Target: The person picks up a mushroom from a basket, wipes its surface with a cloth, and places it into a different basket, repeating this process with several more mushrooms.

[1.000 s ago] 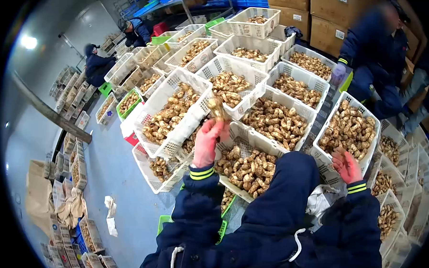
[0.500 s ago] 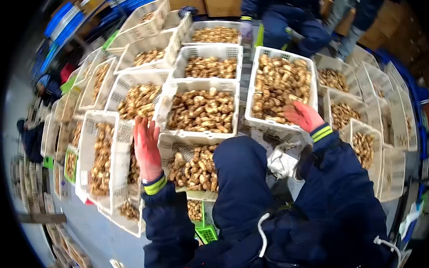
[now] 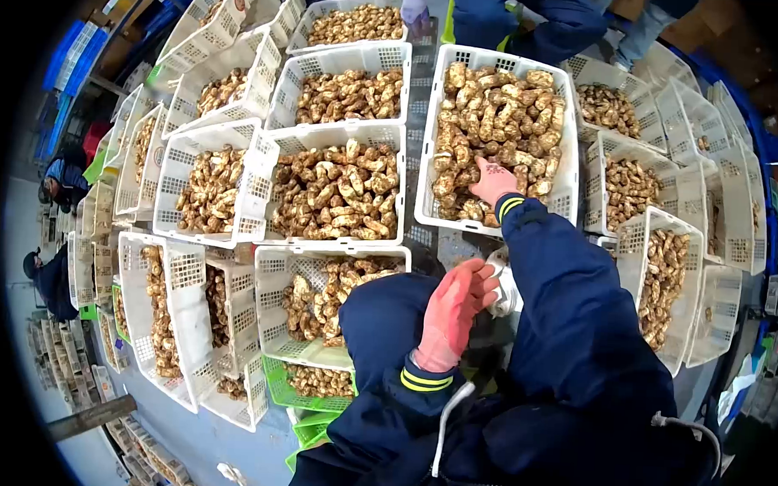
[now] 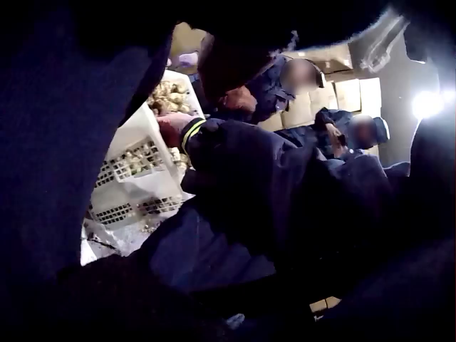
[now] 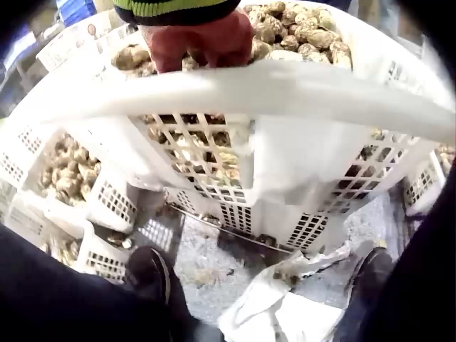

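Note:
My right hand [image 3: 496, 183], in a pink glove, reaches over the near rim of a white slotted basket [image 3: 426, 158] and touches the heaped brown-and-cream tubers [image 3: 503, 118]. In the right wrist view the glove [image 5: 196, 46] points down behind the rim, its fingertips hidden; I cannot tell whether they grip a tuber. My left hand [image 3: 455, 311], gloved alike, is raised in front of my body beside my knee. Its fingers bend loosely with nothing in them. The left wrist view shows mostly dark cloth, plus the right sleeve [image 4: 235, 146] at the basket.
To the left, white baskets [image 3: 330, 243] of tubers stand in rows, some tilted and stacked. More baskets [image 3: 626, 179] line the right side. A green basket [image 3: 312, 403] is low by my knee. White cloth [image 5: 285, 306] lies on the floor between my shoes. Another person's legs [image 3: 529, 23] are beyond the basket.
A second ago my left hand held up one tuber over the left baskets; half a second ago it was empty there. It has since come rightward, while my right hand moved in over the pile.

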Motion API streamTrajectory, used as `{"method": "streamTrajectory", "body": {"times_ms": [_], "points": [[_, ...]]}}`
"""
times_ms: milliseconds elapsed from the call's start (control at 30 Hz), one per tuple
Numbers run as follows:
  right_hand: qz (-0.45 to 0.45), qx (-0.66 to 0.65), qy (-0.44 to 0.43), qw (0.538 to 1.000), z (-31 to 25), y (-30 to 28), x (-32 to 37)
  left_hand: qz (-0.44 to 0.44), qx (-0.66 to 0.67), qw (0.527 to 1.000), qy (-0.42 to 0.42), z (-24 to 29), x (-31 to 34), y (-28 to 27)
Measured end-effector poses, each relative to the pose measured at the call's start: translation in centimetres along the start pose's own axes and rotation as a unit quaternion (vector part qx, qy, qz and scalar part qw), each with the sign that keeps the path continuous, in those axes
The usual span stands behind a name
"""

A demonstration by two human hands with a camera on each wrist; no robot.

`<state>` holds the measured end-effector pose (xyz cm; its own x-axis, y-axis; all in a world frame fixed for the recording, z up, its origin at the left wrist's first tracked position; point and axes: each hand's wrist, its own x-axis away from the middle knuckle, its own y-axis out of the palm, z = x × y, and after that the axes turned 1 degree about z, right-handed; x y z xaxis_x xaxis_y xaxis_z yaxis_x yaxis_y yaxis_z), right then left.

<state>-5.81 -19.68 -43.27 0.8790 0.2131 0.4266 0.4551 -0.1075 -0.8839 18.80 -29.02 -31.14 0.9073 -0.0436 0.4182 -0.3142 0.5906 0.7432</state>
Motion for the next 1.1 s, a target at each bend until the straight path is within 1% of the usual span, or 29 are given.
{"method": "streamTrajectory", "body": {"times_ms": [33,67,100,167,233,300,333,367,400,433,467,500,533,567,600,633,667,700,767,800,833,867,900,933,967,1000,1033,1067,1100], "points": [[0.001,0.033,-0.006,0.999,-0.1,0.7,-0.6,0.017,0.011,1.000,-0.012,-0.1,-0.5,-0.6],[0.046,0.053,-0.002,0.998,-0.4,1.6,-1.0,0.040,-0.009,0.999,-0.023,-0.4,-0.7,-1.0],[0.043,0.052,-0.002,0.998,-0.3,1.5,-1.0,0.042,-0.010,0.999,-0.025,-0.4,-0.7,-0.7],[0.030,0.031,-0.011,0.999,-0.1,0.5,-1.1,-0.011,-0.011,0.999,-0.036,-0.1,-1.0,-0.1],[0.069,0.048,-0.040,0.996,0.5,-0.2,-0.4,-0.005,-0.017,0.999,-0.038,-0.1,-1.2,0.0],[0.077,0.033,-0.064,0.994,1.1,-2.3,1.6,-0.005,-0.025,0.999,-0.039,-0.2,-1.2,-0.2],[0.075,0.023,-0.051,0.996,1.2,-3.9,3.1,0.004,-0.035,0.999,-0.016,-0.3,-1.2,-0.3],[0.102,0.012,-0.083,0.991,2.1,-4.5,4.1,0.012,-0.044,0.999,0.007,-0.5,-1.1,-0.4],[0.108,0.016,-0.116,0.987,2.4,-6.2,5.9,0.000,-0.078,0.996,0.040,-0.6,-1.1,-0.6],[0.114,0.021,-0.149,0.982,3.0,-8.0,7.9,0.030,-0.112,0.990,0.075,-1.0,-1.7,-0.7],[0.114,0.013,-0.174,0.978,3.4,-9.3,9.9,0.034,-0.133,0.984,0.112,-1.7,-2.4,-1.3],[0.116,0.006,-0.221,0.968,4.4,-9.9,11.3,0.038,-0.154,0.976,0.147,-2.2,-2.8,-1.4],[0.123,0.000,-0.253,0.960,4.7,-11.0,13.4,0.087,-0.209,0.963,0.146,-2.8,-3.2,-0.7],[0.129,-0.006,-0.283,0.950,4.8,-11.8,15.7,0.075,-0.211,0.964,0.142,-3.4,-3.5,0.0],[0.104,-0.010,-0.295,0.950,5.1,-11.9,17.3,0.063,-0.320,0.924,0.199,-4.2,-3.8,0.4],[0.080,-0.015,-0.309,0.948,5.3,-11.9,18.6,0.050,-0.422,0.868,0.257,-4.8,-4.1,0.7],[0.064,-0.008,-0.323,0.944,5.0,-12.5,20.6,0.026,-0.421,0.879,0.223,-4.8,-3.3,1.8],[0.054,-0.021,-0.347,0.936,5.0,-12.5,21.7,0.021,-0.425,0.877,0.223,-5.2,-3.3,1.8],[0.088,-0.067,-0.338,0.935,6.3,-11.1,22.2,0.020,-0.466,0.874,0.133,-5.1,-3.4,1.9],[0.087,-0.177,-0.312,0.930,6.9,-10.6,22.2,0.017,-0.338,0.939,0.068,-5.1,-2.9,2.0],[0.083,-0.284,-0.283,0.912,6.8,-10.9,22.5,0.021,-0.340,0.937,0.070,-5.0,-2.7,2.1],[0.041,-0.441,-0.191,0.876,6.9,-11.1,23.3,0.010,-0.304,0.951,0.050,-4.8,-2.7,2.2],[0.037,-0.485,-0.139,0.863,7.3,-11.5,23.5,0.002,-0.268,0.963,0.029,-4.5,-2.5,2.1],[0.055,-0.460,-0.120,0.878,8.2,-10.9,22.5,0.029,-0.298,0.954,-0.011,-3.9,-2.2,2.8],[0.075,-0.435,-0.099,0.892,9.2,-9.9,21.1,0.034,-0.303,0.952,-0.011,-3.4,-1.6,3.3],[0.089,-0.466,-0.107,0.874,10.3,-8.8,19.8,0.032,-0.285,0.958,-0.019,-3.0,-1.3,3.6],[0.098,-0.426,-0.084,0.895,11.4,-7.7,18.0,0.030,-0.263,0.964,-0.028,-2.8,-1.1,3.7],[0.125,-0.370,-0.064,0.918,11.9,-6.6,16.8,-0.008,-0.215,0.977,-0.010,-2.7,-1.1,2.7],[0.152,-0.309,-0.045,0.938,12.0,-6.1,16.0,0.008,-0.241,0.971,-0.009,-1.7,-0.4,3.7]]}}
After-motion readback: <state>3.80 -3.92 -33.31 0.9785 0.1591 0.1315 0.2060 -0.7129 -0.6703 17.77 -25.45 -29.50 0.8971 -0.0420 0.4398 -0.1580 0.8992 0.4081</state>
